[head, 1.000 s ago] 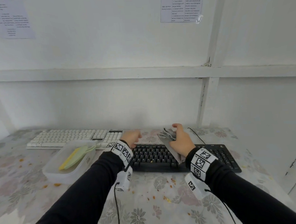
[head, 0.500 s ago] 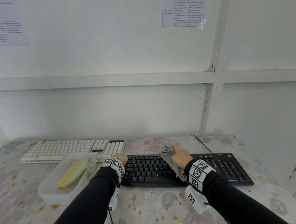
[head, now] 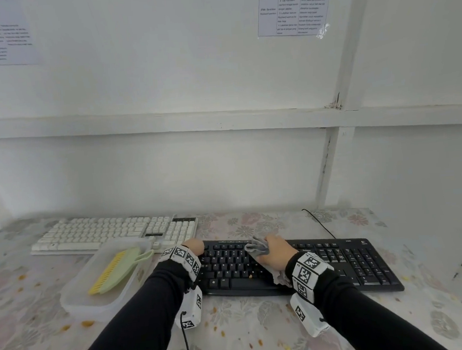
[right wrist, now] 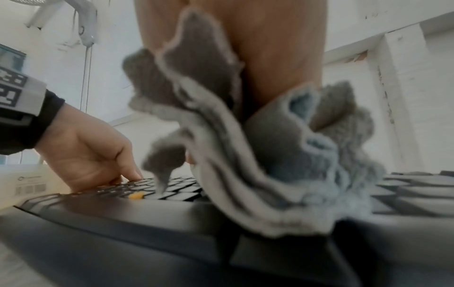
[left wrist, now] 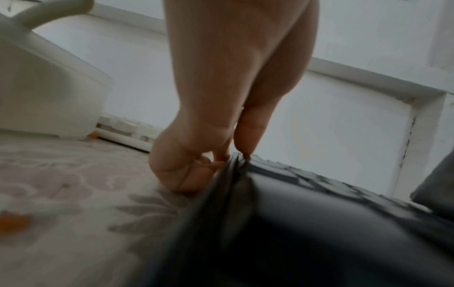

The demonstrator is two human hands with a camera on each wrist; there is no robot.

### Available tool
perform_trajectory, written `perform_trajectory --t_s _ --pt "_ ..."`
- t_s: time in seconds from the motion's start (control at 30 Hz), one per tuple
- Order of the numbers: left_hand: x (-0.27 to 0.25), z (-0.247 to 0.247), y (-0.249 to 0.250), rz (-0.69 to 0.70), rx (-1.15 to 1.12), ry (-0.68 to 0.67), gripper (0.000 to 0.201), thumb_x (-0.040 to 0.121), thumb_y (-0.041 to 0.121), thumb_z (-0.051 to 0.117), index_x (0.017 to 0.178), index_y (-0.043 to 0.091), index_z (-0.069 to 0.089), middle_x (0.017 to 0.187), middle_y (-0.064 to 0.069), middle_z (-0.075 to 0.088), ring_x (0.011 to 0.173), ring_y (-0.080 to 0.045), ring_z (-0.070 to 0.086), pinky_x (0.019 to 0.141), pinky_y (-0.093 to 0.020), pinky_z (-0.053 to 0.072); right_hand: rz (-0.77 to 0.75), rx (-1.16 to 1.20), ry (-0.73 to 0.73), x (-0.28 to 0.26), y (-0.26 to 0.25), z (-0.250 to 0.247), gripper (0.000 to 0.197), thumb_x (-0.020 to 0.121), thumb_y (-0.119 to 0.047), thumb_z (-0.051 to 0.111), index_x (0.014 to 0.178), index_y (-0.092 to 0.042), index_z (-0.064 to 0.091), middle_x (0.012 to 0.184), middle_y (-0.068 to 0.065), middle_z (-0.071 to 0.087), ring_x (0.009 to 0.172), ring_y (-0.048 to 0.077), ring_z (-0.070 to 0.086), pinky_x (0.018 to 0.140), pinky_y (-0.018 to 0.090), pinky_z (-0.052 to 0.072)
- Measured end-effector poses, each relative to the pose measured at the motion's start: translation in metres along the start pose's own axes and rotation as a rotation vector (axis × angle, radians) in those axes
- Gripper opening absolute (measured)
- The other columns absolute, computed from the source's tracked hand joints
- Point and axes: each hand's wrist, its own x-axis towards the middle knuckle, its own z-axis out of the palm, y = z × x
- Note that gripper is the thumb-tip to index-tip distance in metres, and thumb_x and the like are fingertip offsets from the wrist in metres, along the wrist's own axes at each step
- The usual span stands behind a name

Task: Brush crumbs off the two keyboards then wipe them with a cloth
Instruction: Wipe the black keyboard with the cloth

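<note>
Black keyboard (head: 299, 265) on floral tablecloth (head: 249, 329), white wall, R hand (head: 275, 253) fingers clutching cloth (head: 257, 248), L hand (head: 195, 247) pinching kbd edge.

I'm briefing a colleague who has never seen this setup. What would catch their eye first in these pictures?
First, the right hand pressing a crumpled grey cloth onto the middle of the black keyboard, while the left hand holds that keyboard's far left corner. Next, an orange crumb lies on its keys. To the left, a green brush with yellow bristles lies in a clear plastic tub, in front of the white keyboard.
</note>
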Motion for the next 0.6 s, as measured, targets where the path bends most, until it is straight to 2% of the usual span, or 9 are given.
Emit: perform_trajectory --t_s 0.07,0.13,0.2,0.27,0.37,0.4,0.47,0.53,0.6 --pt "0.001 0.001 -0.001 -0.008 -0.092 0.02 0.037 0.098 0.002 0.03 0.13 -0.008 0.045 0.107 -0.01 0.049 0.116 -0.028 0.052 0.101 -0.032 0.036 -0.059 -0.053 -0.005 -0.002 -0.004 0.0 0.01 0.091 -0.018 0.051 0.086 -0.013 0.043 0.081 -0.003 0.043 0.077 0.013 0.044 0.059 0.017 0.034" --pt "0.004 0.003 -0.002 -0.039 -0.188 0.082 0.037 0.099 0.004 0.031 0.132 -0.006 0.045 0.122 -0.014 0.053 0.119 -0.026 0.05 0.103 -0.031 0.034 -0.114 -0.065 -0.037 -0.004 -0.007 0.002 0.01 0.089 -0.018 0.056 0.096 -0.013 0.053 0.095 0.001 0.053 0.085 0.014 0.049 0.073 0.02 0.038" --pt "-0.001 0.002 0.004 -0.118 -0.348 0.134 0.038 0.1 0.006 0.032 0.134 -0.006 0.042 0.139 -0.018 0.046 0.128 -0.029 0.045 0.103 -0.027 0.034 -0.163 -0.111 -0.079 -0.008 -0.01 0.006 0.026 0.087 -0.02 0.06 0.111 -0.011 0.058 0.108 0.004 0.06 0.094 0.016 0.054 0.08 0.023 0.042" --pt "0.001 0.003 0.003 -0.158 -0.507 0.172 0.039 0.099 0.007 0.034 0.136 -0.006 0.038 0.143 -0.018 0.041 0.132 -0.028 0.041 0.102 -0.025 0.034 -0.204 -0.151 -0.116 -0.012 -0.011 0.011 0.032 0.087 -0.022 0.061 0.117 -0.012 0.058 0.117 0.004 0.06 0.106 0.019 0.056 0.087 0.024 0.044" --pt "0.004 0.008 -0.005 -0.173 -0.811 0.098 0.042 0.093 -0.004 0.038 0.135 -0.011 0.038 0.142 -0.024 0.041 0.131 -0.035 0.041 0.101 -0.032 0.038 -0.273 -0.217 -0.153 -0.018 -0.011 0.019 0.029 0.086 -0.015 0.061 0.115 -0.012 0.06 0.117 0.005 0.062 0.106 0.019 0.057 0.083 0.021 0.042" --pt "0.002 0.011 -0.006 -0.117 -0.896 0.079 0.044 0.09 -0.007 0.039 0.134 -0.013 0.038 0.141 -0.027 0.04 0.13 -0.037 0.041 0.101 -0.037 0.038 -0.28 -0.203 -0.164 -0.019 -0.011 0.018 0.029 0.085 -0.011 0.061 0.114 -0.012 0.06 0.115 0.004 0.062 0.1 0.017 0.057 0.078 0.018 0.043" --pt "0.013 0.016 -0.012 -0.138 -1.077 0.085 0.046 0.088 -0.006 0.038 0.134 -0.012 0.037 0.14 -0.028 0.04 0.129 -0.038 0.043 0.102 -0.044 0.038 -0.259 -0.064 -0.128 -0.017 -0.013 0.013 0.027 0.086 -0.006 0.06 0.113 -0.011 0.06 0.108 0.0 0.06 0.086 0.008 0.055 0.067 0.008 0.043" --pt "0.012 0.017 -0.01 -0.191 -1.313 0.056 0.043 0.091 0.001 0.036 0.133 -0.007 0.038 0.134 -0.022 0.047 0.12 -0.036 0.05 0.099 -0.047 0.042 -0.241 0.065 0.009 -0.013 -0.017 0.004 0.026 0.087 -0.009 0.06 0.113 -0.01 0.059 0.11 0.002 0.061 0.088 0.01 0.057 0.07 0.01 0.048" --pt "0.013 0.016 -0.007 -0.204 -1.335 0.062 0.037 0.096 0.007 0.034 0.131 -0.004 0.04 0.107 -0.018 0.057 0.092 -0.031 0.059 0.085 -0.046 0.046 -0.222 0.036 0.136 -0.004 -0.018 0.001 0.027 0.088 -0.013 0.06 0.115 -0.01 0.057 0.115 0.008 0.059 0.101 0.019 0.057 0.087 0.026 0.05"
